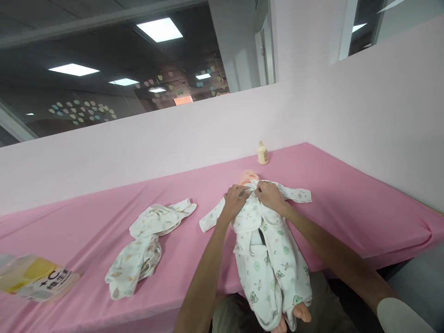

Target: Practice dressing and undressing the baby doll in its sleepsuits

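A baby doll (248,176) lies on its back on the pink table (364,203), head away from me, dressed in a white printed romper (270,259). Its bare feet (301,312) hang over the near edge. My left hand (235,199) and my right hand (269,194) are both closed on the romper's fabric at the doll's chest, just below the neck. The fingers pinch the two front flaps together there. The front of the romper gapes lower down at the belly.
A second white printed garment (149,247) lies crumpled on the table to the left. A plastic pack with yellow and white print (34,280) sits at the far left edge. A small cream bottle (262,153) stands by the pink wall behind the doll's head.
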Demonstrator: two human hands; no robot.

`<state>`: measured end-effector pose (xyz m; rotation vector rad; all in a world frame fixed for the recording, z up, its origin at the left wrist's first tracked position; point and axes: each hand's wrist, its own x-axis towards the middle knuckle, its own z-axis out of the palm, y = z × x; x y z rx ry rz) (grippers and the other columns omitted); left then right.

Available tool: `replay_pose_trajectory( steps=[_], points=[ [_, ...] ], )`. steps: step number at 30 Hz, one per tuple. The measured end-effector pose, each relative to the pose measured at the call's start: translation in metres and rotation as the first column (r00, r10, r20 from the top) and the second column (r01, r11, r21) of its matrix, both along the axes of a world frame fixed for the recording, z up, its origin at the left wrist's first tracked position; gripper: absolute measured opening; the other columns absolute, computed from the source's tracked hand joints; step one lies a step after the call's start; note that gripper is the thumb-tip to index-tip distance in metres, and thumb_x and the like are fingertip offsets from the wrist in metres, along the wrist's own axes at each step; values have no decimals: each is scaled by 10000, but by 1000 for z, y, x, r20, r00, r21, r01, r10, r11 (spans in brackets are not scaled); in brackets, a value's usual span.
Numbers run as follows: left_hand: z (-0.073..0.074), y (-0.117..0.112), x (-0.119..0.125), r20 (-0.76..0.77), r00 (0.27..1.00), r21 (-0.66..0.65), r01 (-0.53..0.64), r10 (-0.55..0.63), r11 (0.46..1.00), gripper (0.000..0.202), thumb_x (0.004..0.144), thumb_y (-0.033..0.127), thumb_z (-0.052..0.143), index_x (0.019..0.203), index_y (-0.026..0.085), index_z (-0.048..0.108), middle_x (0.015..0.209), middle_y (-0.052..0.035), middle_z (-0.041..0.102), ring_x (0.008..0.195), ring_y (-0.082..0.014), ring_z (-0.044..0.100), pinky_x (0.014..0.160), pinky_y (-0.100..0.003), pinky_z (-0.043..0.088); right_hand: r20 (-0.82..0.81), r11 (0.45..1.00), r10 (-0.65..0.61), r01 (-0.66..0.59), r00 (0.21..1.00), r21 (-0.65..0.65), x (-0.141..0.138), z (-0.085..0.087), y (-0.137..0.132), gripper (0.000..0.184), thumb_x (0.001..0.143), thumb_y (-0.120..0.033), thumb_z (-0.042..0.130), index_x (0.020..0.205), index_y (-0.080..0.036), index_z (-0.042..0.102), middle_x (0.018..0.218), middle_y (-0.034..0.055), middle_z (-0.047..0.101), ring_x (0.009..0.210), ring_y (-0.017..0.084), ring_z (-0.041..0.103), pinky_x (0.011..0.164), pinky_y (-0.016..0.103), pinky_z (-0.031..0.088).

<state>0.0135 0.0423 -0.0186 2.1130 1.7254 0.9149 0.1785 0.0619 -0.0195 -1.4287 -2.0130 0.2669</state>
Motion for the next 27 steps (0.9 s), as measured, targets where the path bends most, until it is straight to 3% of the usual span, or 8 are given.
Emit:
replay_pose_trajectory(
  steps=[2,6,8,11,14,22,25,27],
  points=[
    [2,-3,0,18,999,-5,29,-29,1000,312,880,489,532,1128,353,665,1119,-42,572,1152,-263,467,1048,-489,272,-225,993,69,-88,972,-75,0,0,0,158,798,-162,461,648,-189,501,646,16,592,626,144,519,578,260,320],
    [3,-6,2,50,998,29,30,-31,999,228,877,397,560,1044,307,687,1106,-44,580,1130,-248,486,1058,-480,267,-627,919,162,-347,762,-186,2,1,0,132,763,-228,508,637,-186,509,522,-46,444,465,88,386,453,221,267],
    [2,-5,3,77,997,47,21,-24,999,194,871,355,566,1005,292,692,1086,-44,585,1105,-238,504,1051,-469,292,-714,879,146,-421,684,-223,5,4,-2,149,748,-255,544,625,-188,495,505,-57,405,440,74,337,423,214,234],
    [-1,-4,3,160,985,64,50,-59,997,194,866,350,564,997,282,690,1094,-45,585,1086,-221,523,992,-407,385,-772,824,90,-482,630,-298,9,11,-6,189,737,-261,574,603,-191,462,502,-59,396,440,65,310,415,209,227],
    [-6,-1,1,256,962,95,74,-96,993,201,864,334,554,1002,256,677,1109,-48,586,1066,-201,537,937,-349,435,-779,813,55,-481,624,-328,9,12,-8,199,726,-253,591,593,-191,456,501,-59,403,439,63,309,415,209,227],
    [-8,-8,-22,445,895,1,-2,2,1000,266,865,419,527,990,206,627,1045,-59,604,784,-143,590,660,-269,500,-726,927,-84,-214,682,-309,27,-6,9,153,753,-265,523,627,-198,466,504,-53,418,438,84,353,425,224,249],
    [-6,-13,-26,341,939,28,-60,47,998,204,830,351,571,960,219,656,1119,-71,590,961,-197,591,781,-327,513,-706,941,-105,-160,701,-299,37,-5,7,159,781,-303,511,667,-202,466,549,-35,477,498,110,436,467,234,300],
    [-4,-17,-22,209,976,59,-74,60,996,176,806,274,593,954,248,685,1195,-68,578,1159,-248,517,973,-425,441,-599,964,-57,-111,799,-241,36,-3,-3,176,787,-346,548,710,-200,486,627,-18,543,590,134,508,531,243,348]
  ],
)
